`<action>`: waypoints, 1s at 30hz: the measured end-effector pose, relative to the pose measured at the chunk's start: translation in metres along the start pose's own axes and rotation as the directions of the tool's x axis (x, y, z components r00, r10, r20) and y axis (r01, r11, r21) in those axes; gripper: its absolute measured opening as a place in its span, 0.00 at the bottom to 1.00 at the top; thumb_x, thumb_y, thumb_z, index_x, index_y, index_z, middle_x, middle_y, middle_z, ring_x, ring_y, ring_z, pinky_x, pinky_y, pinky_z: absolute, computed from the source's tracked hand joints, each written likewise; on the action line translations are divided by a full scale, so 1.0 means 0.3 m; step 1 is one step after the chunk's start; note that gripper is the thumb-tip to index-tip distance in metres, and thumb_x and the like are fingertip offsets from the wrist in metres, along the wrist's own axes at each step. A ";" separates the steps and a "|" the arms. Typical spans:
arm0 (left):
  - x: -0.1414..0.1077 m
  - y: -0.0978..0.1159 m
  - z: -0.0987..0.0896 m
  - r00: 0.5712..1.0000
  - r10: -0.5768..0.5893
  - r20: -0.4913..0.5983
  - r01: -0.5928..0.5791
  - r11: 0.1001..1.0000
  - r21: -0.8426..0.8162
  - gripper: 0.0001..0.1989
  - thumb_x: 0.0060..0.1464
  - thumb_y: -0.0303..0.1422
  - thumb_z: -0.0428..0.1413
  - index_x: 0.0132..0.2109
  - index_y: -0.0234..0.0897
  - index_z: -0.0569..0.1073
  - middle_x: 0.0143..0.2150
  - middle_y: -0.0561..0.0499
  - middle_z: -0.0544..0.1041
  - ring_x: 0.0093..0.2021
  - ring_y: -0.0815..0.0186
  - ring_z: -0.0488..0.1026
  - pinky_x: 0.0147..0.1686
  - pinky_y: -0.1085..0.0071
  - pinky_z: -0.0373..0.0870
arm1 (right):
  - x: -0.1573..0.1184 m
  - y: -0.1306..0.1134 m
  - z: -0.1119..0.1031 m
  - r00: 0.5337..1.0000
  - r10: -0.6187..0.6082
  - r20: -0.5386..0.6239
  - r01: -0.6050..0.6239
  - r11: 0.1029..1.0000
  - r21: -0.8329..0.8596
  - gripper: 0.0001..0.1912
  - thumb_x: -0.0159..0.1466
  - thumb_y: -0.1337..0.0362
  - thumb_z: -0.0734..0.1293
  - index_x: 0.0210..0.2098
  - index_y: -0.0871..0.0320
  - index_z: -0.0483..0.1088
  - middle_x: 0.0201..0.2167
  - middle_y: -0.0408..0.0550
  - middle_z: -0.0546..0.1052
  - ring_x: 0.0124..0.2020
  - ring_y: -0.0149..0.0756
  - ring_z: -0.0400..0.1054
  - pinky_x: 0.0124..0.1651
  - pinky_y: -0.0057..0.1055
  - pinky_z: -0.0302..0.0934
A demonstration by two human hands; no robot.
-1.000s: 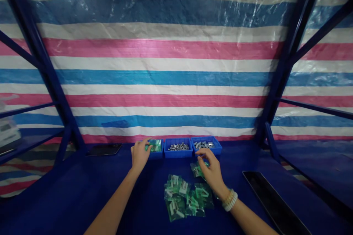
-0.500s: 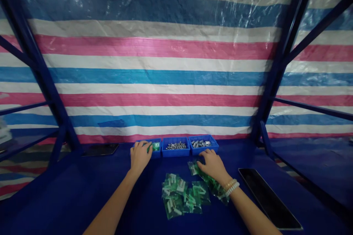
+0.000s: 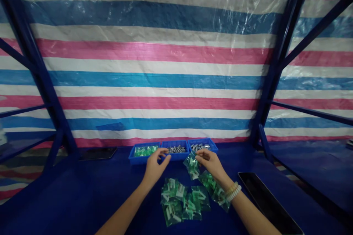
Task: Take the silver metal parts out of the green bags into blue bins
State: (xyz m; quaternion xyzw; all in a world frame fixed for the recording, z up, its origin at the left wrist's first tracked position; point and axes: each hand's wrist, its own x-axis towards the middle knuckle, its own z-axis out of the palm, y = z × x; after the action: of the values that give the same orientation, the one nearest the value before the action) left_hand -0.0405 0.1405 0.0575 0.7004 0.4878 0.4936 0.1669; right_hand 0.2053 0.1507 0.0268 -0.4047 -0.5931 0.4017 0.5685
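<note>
My left hand (image 3: 156,167) hovers at the front rim of the middle blue tray (image 3: 176,150), which holds small metal pieces. Its thumb and fingertips nearly meet, and anything between them is too small to tell. My right hand (image 3: 209,163) pinches a green-printed plastic bag (image 3: 191,165), raised off the table in front of the right blue tray (image 3: 200,146) of metal pieces. Green items fill the left blue tray (image 3: 145,151). Below my hands lies a heap of similar bags (image 3: 176,202), with a strip of bags (image 3: 213,189) under my right wrist.
The trays stand at the back of a dark blue table (image 3: 82,191). A black phone (image 3: 97,153) lies to their left, and a black flat panel (image 3: 267,202) lies at the right. Blue steel posts (image 3: 278,62) and a striped tarp (image 3: 154,80) rise behind.
My left hand has moved right, from the left tray to the middle tray, uncovering the left tray. My right hand has lifted a bag off the table.
</note>
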 end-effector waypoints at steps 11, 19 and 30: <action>-0.079 0.071 0.060 0.989 0.078 0.124 -0.040 0.957 -0.286 0.01 0.54 0.29 0.56 0.36 0.36 0.71 0.32 0.50 0.76 0.32 0.64 0.76 0.35 0.68 0.74 | -0.082 -0.062 0.106 0.988 -0.080 0.129 0.078 0.997 0.028 0.07 0.55 0.65 0.70 0.32 0.57 0.67 0.24 0.40 0.70 0.25 0.31 0.66 0.30 0.29 0.64; -0.084 0.107 -0.017 0.621 0.777 0.101 -0.774 0.587 0.238 0.10 0.56 0.18 0.52 0.37 0.38 0.73 0.43 0.46 0.78 0.48 0.59 0.68 0.47 0.58 0.70 | -0.122 -0.129 0.061 0.645 -0.729 0.230 0.741 0.522 -0.423 0.15 0.60 0.80 0.58 0.33 0.54 0.69 0.43 0.50 0.74 0.50 0.43 0.64 0.50 0.47 0.62; -0.091 0.113 0.042 0.956 0.255 0.147 -0.214 0.945 -0.247 0.02 0.54 0.28 0.54 0.33 0.37 0.68 0.31 0.50 0.75 0.33 0.64 0.74 0.35 0.69 0.72 | -0.119 -0.110 0.091 0.824 -0.552 0.125 0.561 0.767 -0.310 0.11 0.65 0.71 0.63 0.46 0.54 0.68 0.35 0.47 0.77 0.37 0.37 0.72 0.42 0.34 0.67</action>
State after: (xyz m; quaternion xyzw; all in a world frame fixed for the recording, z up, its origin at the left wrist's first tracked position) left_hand -0.0133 0.1048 0.0616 0.7708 0.3241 0.4986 0.2286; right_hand 0.1781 0.1052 0.0443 -0.2956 -0.7529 0.1143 0.5768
